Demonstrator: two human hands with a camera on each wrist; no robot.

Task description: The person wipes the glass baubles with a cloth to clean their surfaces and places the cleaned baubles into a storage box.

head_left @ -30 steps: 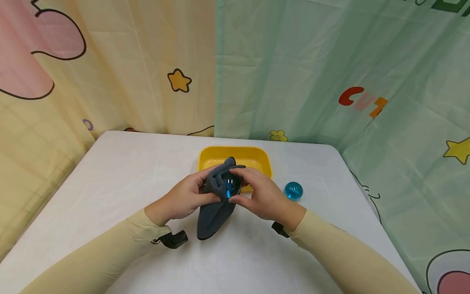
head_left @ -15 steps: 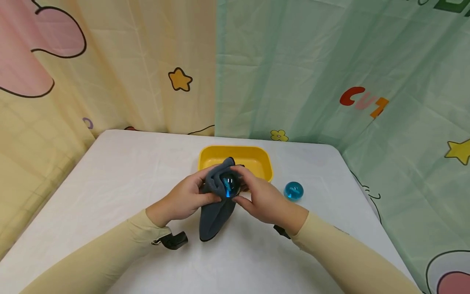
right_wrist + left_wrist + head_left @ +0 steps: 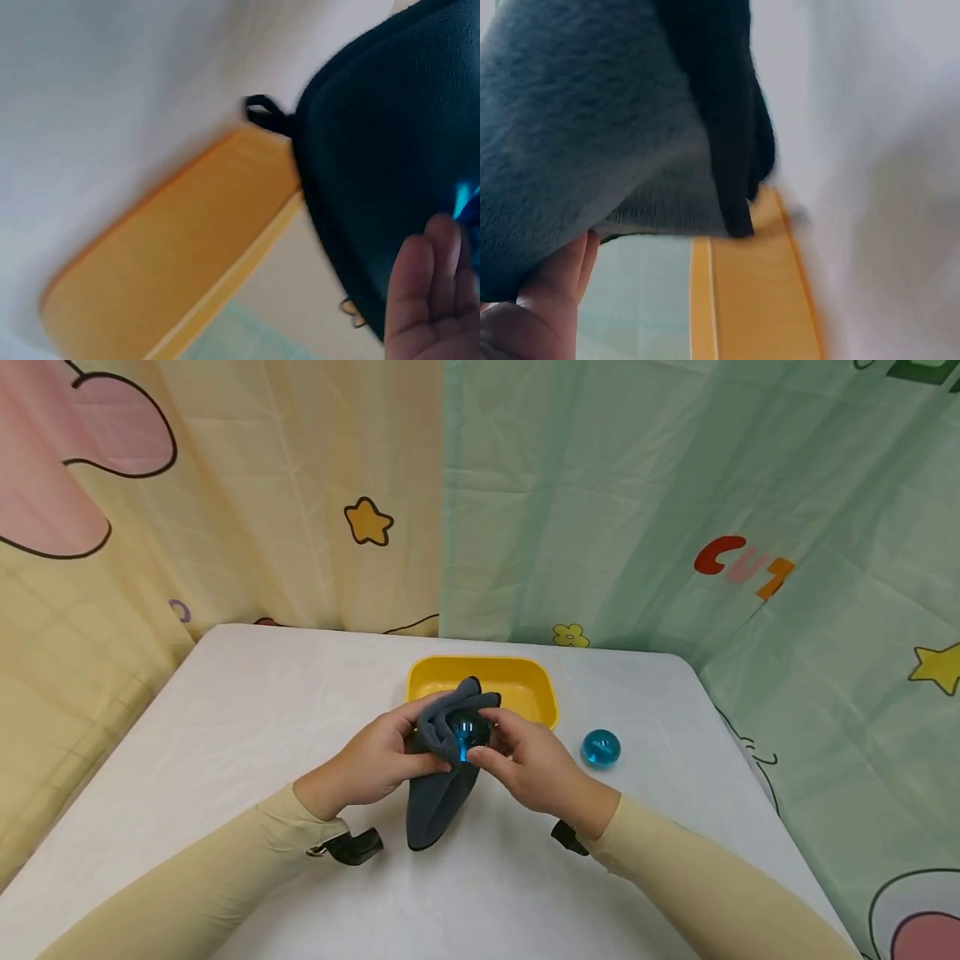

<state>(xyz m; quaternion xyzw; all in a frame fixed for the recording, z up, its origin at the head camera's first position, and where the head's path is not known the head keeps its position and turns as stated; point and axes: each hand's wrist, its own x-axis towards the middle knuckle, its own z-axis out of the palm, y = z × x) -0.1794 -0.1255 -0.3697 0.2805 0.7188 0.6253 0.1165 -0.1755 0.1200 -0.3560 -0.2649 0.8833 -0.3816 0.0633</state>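
Note:
Over the table's middle, my left hand [image 3: 367, 760] grips a dark grey-blue cloth [image 3: 442, 806] with black edging, bunched around one side of a clear blue ball [image 3: 465, 731]. My right hand [image 3: 543, 768] holds the ball's exposed side, its thumb across the lower front and its fingers at the upper right. The left wrist view shows the folded cloth [image 3: 577, 120] above the left fingers. In the right wrist view, the cloth [image 3: 382, 142] has a small corner loop and covers most of the ball; only a bright blue glint shows beside the right fingertips [image 3: 412, 262].
Just behind the hands a yellow tray [image 3: 528, 685] stands on the white-covered table [image 3: 247, 727]. A second clear blue ball [image 3: 601, 748] rests to the right of the tray. Patterned curtains [image 3: 570, 502] hang behind the table and along its sides.
The right thumb has moved from the ball's lower edge up onto its front, and the right fingers have shifted slightly around it. The left hand keeps its hold on the cloth, nearly still.

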